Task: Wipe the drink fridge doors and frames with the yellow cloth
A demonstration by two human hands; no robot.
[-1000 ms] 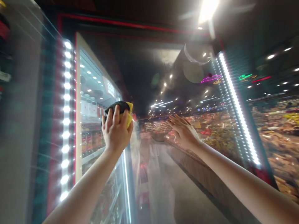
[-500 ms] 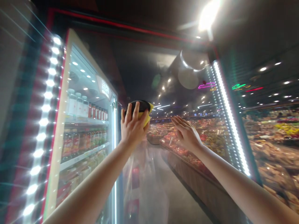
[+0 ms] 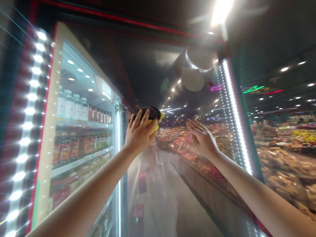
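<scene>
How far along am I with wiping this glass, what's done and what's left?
Done: no stretch of the glass plainly shows as finished. In hand: your left hand has the black and yellow cloth at about mid-height; your right hand is empty. Left: perhaps the upper part, where hazy round patches show, though they may only be reflections.

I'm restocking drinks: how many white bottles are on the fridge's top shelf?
4, side by side: first bottle at the left, partly hidden; second bottle; third bottle; fourth bottle, nearest the red bottles. Others may hide behind.
</scene>
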